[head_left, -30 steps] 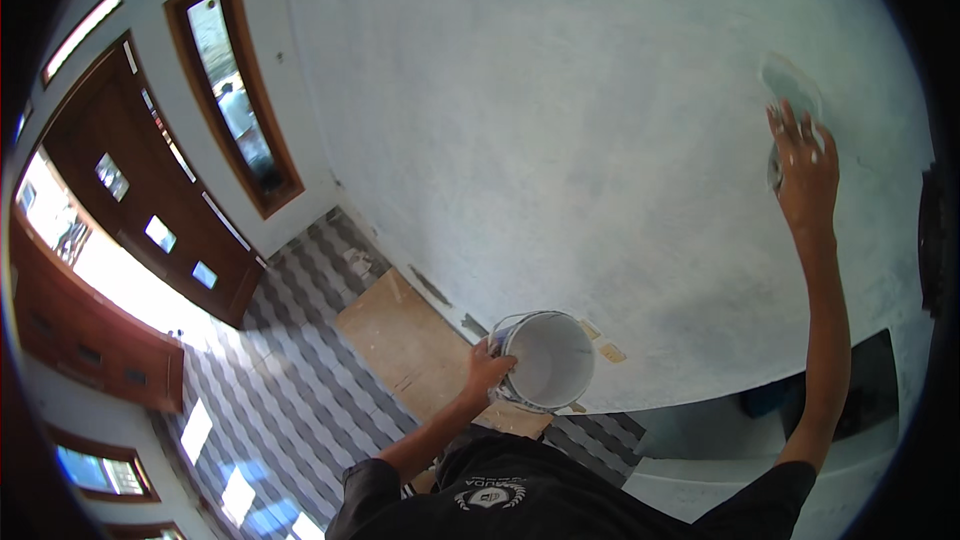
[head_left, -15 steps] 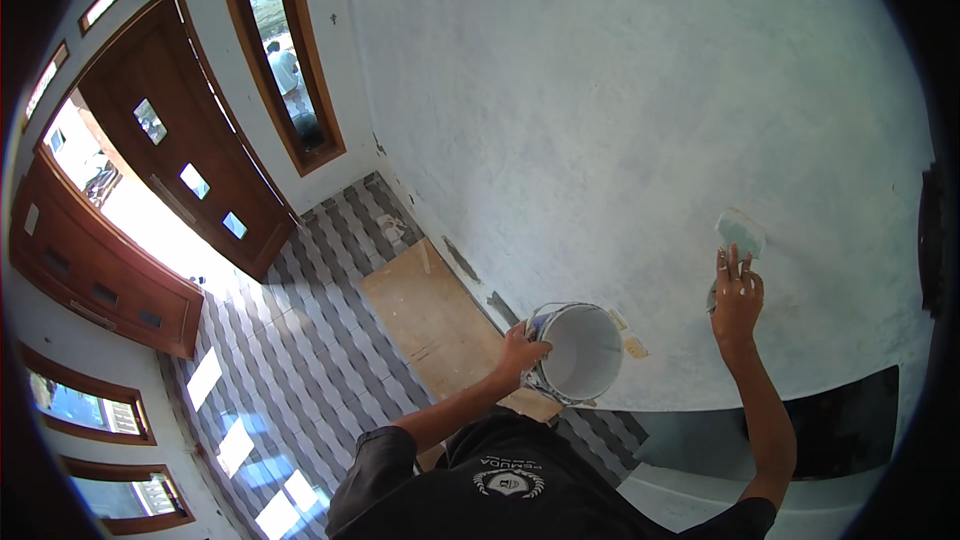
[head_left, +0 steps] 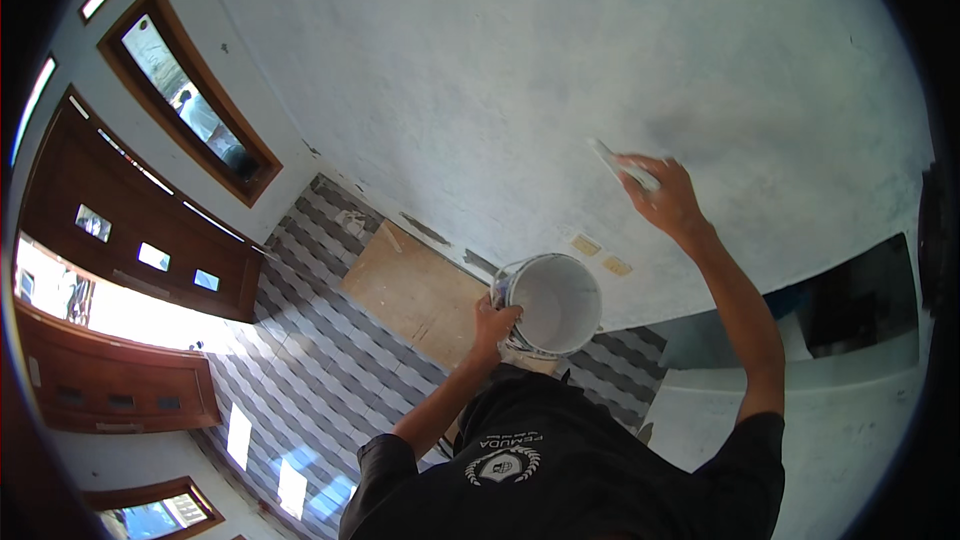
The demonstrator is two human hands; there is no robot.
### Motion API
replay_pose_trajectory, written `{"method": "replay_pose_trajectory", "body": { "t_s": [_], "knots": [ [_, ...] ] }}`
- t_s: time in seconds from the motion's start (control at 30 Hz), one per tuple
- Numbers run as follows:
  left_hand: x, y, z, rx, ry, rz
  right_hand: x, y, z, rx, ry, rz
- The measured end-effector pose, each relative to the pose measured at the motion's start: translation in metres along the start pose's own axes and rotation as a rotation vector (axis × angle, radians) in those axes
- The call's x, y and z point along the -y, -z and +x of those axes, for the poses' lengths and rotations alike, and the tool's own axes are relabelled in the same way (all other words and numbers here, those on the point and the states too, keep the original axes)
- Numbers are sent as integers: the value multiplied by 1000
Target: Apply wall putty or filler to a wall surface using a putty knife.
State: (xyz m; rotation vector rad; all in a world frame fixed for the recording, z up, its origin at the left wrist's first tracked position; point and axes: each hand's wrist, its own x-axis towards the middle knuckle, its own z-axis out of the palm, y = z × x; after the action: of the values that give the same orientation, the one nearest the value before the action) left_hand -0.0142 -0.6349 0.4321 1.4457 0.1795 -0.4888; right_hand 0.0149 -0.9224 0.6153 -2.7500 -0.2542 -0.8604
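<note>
A white plastic bucket tilts toward me in front of my body, and its pale inside shows. My left hand grips it at the left rim, with the thumb over the edge. Higher up and to the right, my right hand is closed around a putty scraper. The scraper's pale blade is seen nearly edge-on beside the patchy white-grey wall; whether it touches the wall I cannot tell. My fingers hide part of its handle.
Two yellowish wall boxes sit low on the wall behind the bucket. A brown board lies on the patterned tile floor. Wooden doors stand open at the left, beside a narrow window. A dark recess lies at the right.
My right hand has moved up and left with the scraper, whose blade turned from facing me to nearly edge-on. The view has shifted; my left hand still holds the bucket.
</note>
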Motion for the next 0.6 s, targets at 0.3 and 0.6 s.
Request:
{"method": "replay_pose_trajectory", "body": {
  "t_s": [0.3,0.6],
  "knots": [
    [5,4,-4,-40,-29,-38,-67,24,38,193,-109,-339],
    [-4,-6,3,58,-60,10,6,225,100,158,-385,-525]
  ]
}}
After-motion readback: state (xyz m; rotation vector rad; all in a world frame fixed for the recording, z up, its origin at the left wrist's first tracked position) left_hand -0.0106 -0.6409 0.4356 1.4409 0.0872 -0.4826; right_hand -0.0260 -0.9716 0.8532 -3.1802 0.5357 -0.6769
